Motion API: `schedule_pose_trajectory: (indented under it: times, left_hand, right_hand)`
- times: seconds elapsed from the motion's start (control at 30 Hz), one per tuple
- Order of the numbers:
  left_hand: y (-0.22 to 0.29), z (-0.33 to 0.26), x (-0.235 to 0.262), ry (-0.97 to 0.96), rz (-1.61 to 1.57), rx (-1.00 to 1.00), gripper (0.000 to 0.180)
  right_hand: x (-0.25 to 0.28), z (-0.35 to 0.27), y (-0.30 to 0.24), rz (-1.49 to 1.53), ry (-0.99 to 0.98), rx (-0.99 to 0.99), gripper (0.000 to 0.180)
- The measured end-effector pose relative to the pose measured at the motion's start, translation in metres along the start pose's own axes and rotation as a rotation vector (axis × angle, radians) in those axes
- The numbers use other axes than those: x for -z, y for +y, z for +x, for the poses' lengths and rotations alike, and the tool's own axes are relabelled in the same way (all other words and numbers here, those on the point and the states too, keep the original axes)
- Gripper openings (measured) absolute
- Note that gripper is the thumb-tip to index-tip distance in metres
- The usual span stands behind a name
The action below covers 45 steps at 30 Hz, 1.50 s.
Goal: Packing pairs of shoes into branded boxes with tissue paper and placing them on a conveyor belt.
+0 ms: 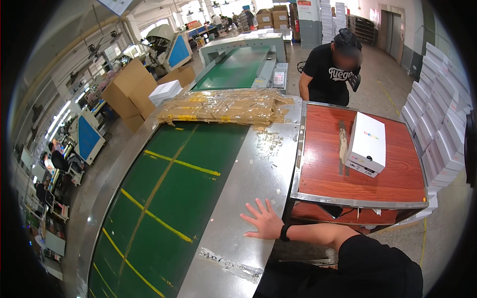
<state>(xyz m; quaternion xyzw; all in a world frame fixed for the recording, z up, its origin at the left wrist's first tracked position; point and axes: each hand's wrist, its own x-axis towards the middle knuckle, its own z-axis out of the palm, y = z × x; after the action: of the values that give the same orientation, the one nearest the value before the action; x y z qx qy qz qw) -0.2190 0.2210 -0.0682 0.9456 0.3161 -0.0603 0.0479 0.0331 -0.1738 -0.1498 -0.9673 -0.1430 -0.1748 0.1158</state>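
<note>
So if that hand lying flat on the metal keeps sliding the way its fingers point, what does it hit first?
The hand points left across the metal side panel, fingers spread. Going straight on, it would likely reach the green conveyor belt first; nothing lies on the metal between them. Which hand it is cannot be told.

Bright, even factory light from windows at ten o'clock; soft shadows, mild sheen on steel; fisheye bending, black vignette around rim.

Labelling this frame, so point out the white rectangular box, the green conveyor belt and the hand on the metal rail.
white rectangular box (pixel 368 141), head view, top face.
green conveyor belt (pixel 164 198), head view, mid-surface.
right hand (pixel 263 221), head view, back of hand.
</note>
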Motion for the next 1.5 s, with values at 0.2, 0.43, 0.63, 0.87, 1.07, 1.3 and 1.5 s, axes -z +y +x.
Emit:
schedule_pose_trajectory:
  times: [0.2, 0.43, 0.63, 0.87, 1.07, 1.3, 1.5]
  left_hand:
    - [-0.003, 0.001, -0.001, -0.007, 0.005, -0.004, 0.067]
    - [-0.005, 0.002, -0.003, 0.005, 0.006, -0.008, 0.067]
    - [-0.006, 0.002, -0.003, 0.010, 0.000, -0.009, 0.066]
    - [-0.006, 0.001, -0.001, 0.017, 0.009, -0.013, 0.066]
    - [-0.008, 0.000, 0.000, 0.020, 0.021, -0.012, 0.065]
    - [0.007, 0.003, 0.002, 0.005, 0.013, -0.039, 0.065]
    - [-0.007, -0.008, 0.010, -0.017, 0.031, -0.021, 0.063]
  right_hand:
    - [0.001, 0.001, -0.001, 0.004, 0.004, 0.001, 0.071]
    - [0.000, 0.001, -0.001, 0.000, 0.004, 0.001, 0.072]
    - [0.001, 0.001, -0.002, 0.000, -0.007, -0.001, 0.072]
    - [0.001, 0.001, -0.004, 0.004, -0.015, -0.001, 0.072]
    - [0.002, 0.000, -0.006, 0.010, -0.019, 0.001, 0.072]
    - [-0.007, -0.006, 0.014, -0.004, 0.003, 0.015, 0.070]
    - [0.167, 0.005, 0.090, 0.329, -0.434, -0.713, 0.074]
